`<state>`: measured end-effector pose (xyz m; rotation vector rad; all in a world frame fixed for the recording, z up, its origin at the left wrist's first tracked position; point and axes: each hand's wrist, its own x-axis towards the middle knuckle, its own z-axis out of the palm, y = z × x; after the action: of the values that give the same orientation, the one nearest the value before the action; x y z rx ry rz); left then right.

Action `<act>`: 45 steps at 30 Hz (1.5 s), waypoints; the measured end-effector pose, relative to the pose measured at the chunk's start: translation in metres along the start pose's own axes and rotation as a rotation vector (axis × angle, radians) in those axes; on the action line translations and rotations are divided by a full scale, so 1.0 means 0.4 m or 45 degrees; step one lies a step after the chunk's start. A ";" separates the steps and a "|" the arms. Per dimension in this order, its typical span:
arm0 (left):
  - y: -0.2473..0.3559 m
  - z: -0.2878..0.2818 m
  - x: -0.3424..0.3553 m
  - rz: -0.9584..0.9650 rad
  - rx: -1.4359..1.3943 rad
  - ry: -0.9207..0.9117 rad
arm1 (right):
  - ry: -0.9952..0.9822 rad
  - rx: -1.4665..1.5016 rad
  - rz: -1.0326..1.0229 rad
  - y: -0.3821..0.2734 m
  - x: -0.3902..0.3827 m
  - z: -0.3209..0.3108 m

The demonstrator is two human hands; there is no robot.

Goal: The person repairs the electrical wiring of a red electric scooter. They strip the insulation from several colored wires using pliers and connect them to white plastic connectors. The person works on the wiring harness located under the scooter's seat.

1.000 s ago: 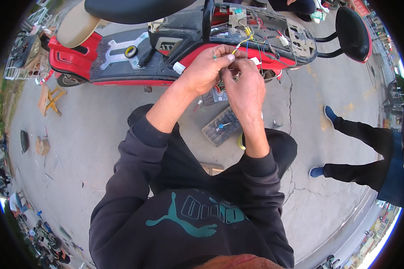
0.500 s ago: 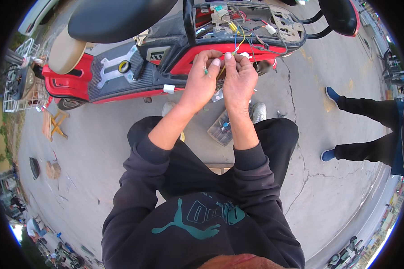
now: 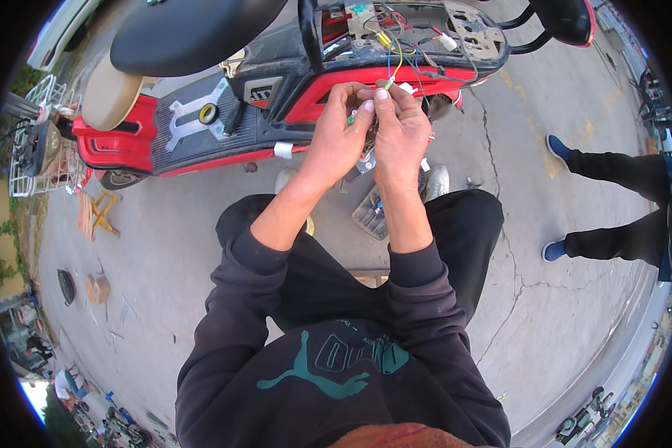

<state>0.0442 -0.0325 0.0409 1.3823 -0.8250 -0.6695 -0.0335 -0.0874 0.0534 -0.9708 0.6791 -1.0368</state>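
Observation:
Both hands are raised in front of the red scooter's opened body [image 3: 310, 99]. My right hand [image 3: 399, 131] pinches a small terminal [image 3: 389, 84] at the end of a yellow wire [image 3: 399, 60]. My left hand [image 3: 341, 134] is beside it, fingers curled round wiring with a small green piece [image 3: 351, 120] showing. The bundle between the palms is mostly hidden. Above, more wires, a yellow connector [image 3: 383, 39] and a white plug [image 3: 446, 41] lie in the open frame. A white connector [image 3: 283, 150] hangs left of my hands.
On the footboard [image 3: 173, 101] lie a tape roll [image 3: 208, 114] and a dark tool [image 3: 234, 118]. A parts tray [image 3: 369, 216] sits between my feet. A person's legs [image 3: 608, 166] are at right; a folding stool [image 3: 104, 215] and a white basket [image 3: 33, 179] are at left.
The view has shifted. My right hand has turned more upright, its thumb now on the yellow wire's end, which my left thumb held earlier. My left hand has moved slightly left of it.

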 end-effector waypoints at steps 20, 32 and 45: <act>0.036 0.005 0.019 0.301 0.417 0.187 | -0.022 0.109 0.167 -0.012 0.010 -0.008; 0.035 -0.012 0.039 -0.117 -0.357 0.054 | -0.086 -0.390 0.024 -0.029 0.007 -0.030; 0.040 -0.010 0.038 -0.212 -0.377 0.066 | -0.113 -0.451 0.002 -0.013 -0.001 -0.041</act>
<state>0.0551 -0.0413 0.0586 1.2006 -0.5477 -0.8454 -0.0494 -0.0932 0.0511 -1.3150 0.8053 -0.8816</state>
